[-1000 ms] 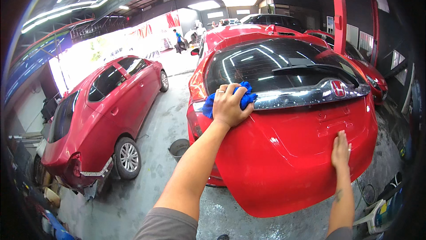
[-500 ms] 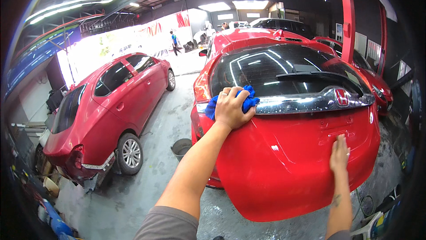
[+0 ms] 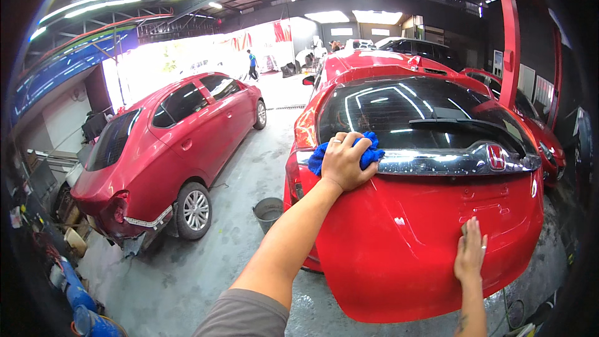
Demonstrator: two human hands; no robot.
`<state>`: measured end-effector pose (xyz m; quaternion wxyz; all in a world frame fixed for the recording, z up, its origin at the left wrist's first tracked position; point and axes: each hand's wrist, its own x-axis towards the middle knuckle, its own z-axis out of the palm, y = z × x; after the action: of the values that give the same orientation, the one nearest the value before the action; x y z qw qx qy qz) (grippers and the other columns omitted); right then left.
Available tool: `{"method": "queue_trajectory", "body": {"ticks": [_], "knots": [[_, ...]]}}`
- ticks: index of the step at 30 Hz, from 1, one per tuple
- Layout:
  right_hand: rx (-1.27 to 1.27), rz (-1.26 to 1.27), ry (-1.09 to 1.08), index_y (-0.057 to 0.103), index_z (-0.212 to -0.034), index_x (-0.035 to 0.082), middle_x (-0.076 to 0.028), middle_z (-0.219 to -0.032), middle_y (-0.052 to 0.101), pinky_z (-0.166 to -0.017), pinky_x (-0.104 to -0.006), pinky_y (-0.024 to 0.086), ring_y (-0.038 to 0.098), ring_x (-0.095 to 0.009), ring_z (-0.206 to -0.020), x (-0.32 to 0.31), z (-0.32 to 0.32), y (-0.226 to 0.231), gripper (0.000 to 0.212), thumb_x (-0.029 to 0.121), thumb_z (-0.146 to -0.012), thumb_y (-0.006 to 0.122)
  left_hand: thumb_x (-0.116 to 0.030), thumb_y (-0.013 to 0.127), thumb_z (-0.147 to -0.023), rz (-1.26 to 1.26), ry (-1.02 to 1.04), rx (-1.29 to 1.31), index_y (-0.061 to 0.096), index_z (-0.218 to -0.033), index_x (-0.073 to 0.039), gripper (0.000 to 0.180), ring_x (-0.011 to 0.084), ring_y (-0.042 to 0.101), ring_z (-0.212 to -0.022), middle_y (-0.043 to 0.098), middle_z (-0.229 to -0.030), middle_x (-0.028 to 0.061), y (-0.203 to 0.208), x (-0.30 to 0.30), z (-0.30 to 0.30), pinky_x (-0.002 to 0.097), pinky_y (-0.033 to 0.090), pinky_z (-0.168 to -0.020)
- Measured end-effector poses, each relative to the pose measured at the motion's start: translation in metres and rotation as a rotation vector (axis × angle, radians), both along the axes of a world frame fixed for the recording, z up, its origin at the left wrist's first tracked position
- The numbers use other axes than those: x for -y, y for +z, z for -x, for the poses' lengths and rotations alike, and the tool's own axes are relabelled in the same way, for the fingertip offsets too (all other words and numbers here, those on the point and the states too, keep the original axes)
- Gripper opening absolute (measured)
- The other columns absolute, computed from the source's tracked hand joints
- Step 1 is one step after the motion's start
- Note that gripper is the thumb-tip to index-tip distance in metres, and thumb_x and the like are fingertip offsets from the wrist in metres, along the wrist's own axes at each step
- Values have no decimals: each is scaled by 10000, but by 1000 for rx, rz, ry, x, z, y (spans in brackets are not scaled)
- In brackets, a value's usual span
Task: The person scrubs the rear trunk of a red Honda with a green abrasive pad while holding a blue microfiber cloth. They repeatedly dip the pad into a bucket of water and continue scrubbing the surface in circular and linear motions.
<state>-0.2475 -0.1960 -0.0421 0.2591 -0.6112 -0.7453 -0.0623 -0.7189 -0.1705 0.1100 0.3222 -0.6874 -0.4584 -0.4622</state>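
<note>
My left hand (image 3: 345,161) presses a blue cloth (image 3: 367,153) against the rear of a red hatchback (image 3: 399,237), at the left end of the chrome strip (image 3: 437,162) below the rear window. Fingers are curled over the cloth, and most of it is hidden under the palm. My right hand (image 3: 470,251) lies flat with fingers together on the lower right of the red tailgate, holding nothing. The dark rear window (image 3: 405,112) with its wiper lies just above the cloth.
A red sedan (image 3: 168,144) with its rear bumper off stands to the left. A grey bucket (image 3: 268,212) sits on the wet concrete floor between the cars. Blue containers (image 3: 78,299) are at the lower left. A red lift post (image 3: 513,56) rises at right.
My left hand with the cloth has stayed near the left end of the chrome strip, shifting only slightly. My right hand remains flat on the tailgate. The view has shifted a little.
</note>
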Motion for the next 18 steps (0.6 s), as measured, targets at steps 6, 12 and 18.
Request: {"method": "queue_trajectory", "body": {"ticks": [6,12,18], "knots": [[-77,42,-195,346,-1769,83,-147,-1862,308,-1382,-634,149,274,-317,-1727,-60,-53,18,591,319,-1230,405,-356,897,-765,14,-1,-13,755,-1144,-129,464,390,690,-1152,740,-1236,120,5,-2,-5,522,569,-1015],[-42,26,-115,318,-1781,80,-135,-1871,289,-1394,-609,125,246,-326,-1736,-27,-25,8,608,333,-1232,387,-368,869,-793,42,-8,-1,738,-1160,-151,446,398,662,-1195,707,-1241,119,3,0,-3,535,545,-1059],[-1,-173,-99,347,-1767,63,-207,-1838,331,-1391,-612,160,301,-357,-1713,-64,-42,-24,608,339,-1227,394,-347,875,-799,-4,-7,-23,741,-1149,-130,433,395,675,-1171,730,-1244,128,7,0,-5,530,553,-1023]]}}
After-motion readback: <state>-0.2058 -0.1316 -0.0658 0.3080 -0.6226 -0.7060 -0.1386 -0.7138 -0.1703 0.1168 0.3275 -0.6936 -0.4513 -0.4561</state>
